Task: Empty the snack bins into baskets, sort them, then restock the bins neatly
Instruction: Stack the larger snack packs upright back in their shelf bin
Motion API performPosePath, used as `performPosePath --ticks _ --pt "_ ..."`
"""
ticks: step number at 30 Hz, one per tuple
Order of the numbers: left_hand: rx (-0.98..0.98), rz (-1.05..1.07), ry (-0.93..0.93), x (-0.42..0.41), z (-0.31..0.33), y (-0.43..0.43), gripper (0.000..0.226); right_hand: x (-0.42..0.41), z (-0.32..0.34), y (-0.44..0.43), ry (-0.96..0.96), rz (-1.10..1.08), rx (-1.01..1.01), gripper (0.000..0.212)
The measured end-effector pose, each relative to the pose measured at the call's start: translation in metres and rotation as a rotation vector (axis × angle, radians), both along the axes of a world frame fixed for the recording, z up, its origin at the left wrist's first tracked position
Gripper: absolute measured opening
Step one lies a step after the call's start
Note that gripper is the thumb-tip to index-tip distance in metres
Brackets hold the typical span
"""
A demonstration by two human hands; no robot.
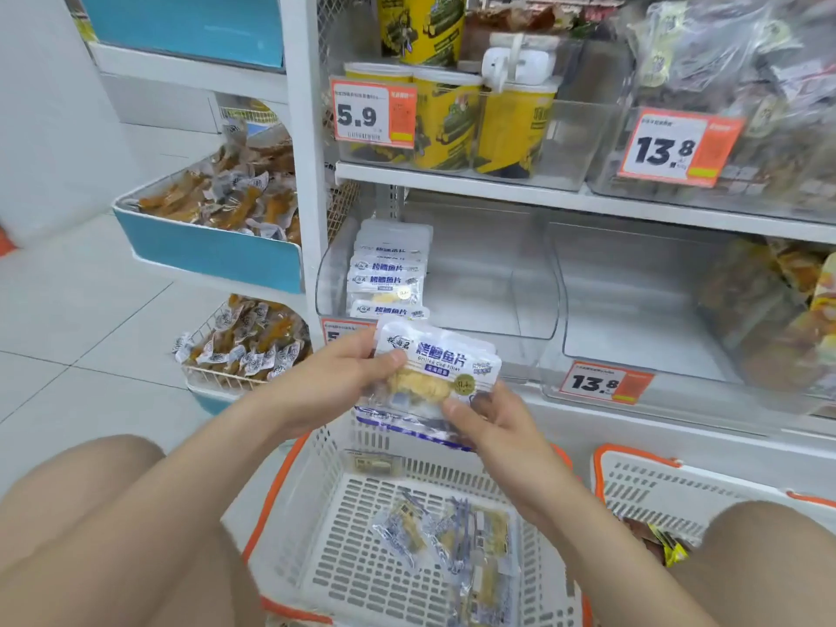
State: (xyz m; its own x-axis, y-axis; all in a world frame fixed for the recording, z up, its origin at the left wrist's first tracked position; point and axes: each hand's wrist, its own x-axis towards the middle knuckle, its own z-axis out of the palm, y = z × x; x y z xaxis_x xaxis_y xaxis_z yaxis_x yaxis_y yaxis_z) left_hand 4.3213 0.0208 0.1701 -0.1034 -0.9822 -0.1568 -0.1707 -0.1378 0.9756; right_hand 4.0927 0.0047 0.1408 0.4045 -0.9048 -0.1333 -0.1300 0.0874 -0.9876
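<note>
Both hands hold a small stack of white-and-blue grilled cod fillet packets (436,368) above the white basket with orange rim (325,491). My left hand (348,377) grips the stack's left edge, thumb on top. My right hand (493,423) pinches its lower right corner. In the clear bin (538,310) on the lower shelf, several matching packets (389,273) stand in a row at the left; the rest of that bin is bare. A few loose packets (452,540) lie on the basket floor.
A second white basket (642,486) stands at the right with dark snacks inside. A neighbouring clear bin (633,328) holds orange snack bags at its right. Yellow cans (448,119) fill the upper shelf. Blue trays of brown snacks (212,251) hang at left. My knees frame the basket.
</note>
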Motion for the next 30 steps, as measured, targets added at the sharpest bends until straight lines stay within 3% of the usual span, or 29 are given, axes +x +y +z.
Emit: performPosePath --ticks 3,6,8,10,14,17,19,30 --pt "-0.190 0.177 -0.286 0.000 0.023 -0.014 0.033 0.006 0.024 -0.032 0.011 -0.060 -0.112 0.028" --pt "-0.422 0.537 -0.511 0.012 0.027 -0.038 0.016 0.017 0.056 -0.076 0.033 -0.150 -0.295 0.025" --pt "-0.402 0.695 -0.607 0.023 0.019 -0.054 0.024 0.027 0.070 -0.112 0.086 -0.142 -0.348 0.027" --pt "-0.244 0.787 -0.602 0.027 0.014 -0.066 0.034 0.043 0.069 -0.147 0.169 -0.119 -0.304 0.028" --pt "-0.176 0.746 -0.682 0.027 0.004 -0.080 0.047 0.074 0.035 -0.176 0.328 0.074 -0.105 0.021" --pt "-0.159 0.758 -0.729 0.034 -0.009 -0.089 0.053 0.089 0.020 -0.181 0.590 0.209 -0.029 0.014" --pt "-0.167 0.781 -0.699 0.034 -0.015 -0.093 0.051 0.095 0.021 -0.185 0.760 0.261 -0.046 0.025" --pt "-0.297 0.859 -0.865 0.029 -0.026 -0.104 0.044 0.140 0.005 -0.213 0.826 0.303 0.135 0.036"
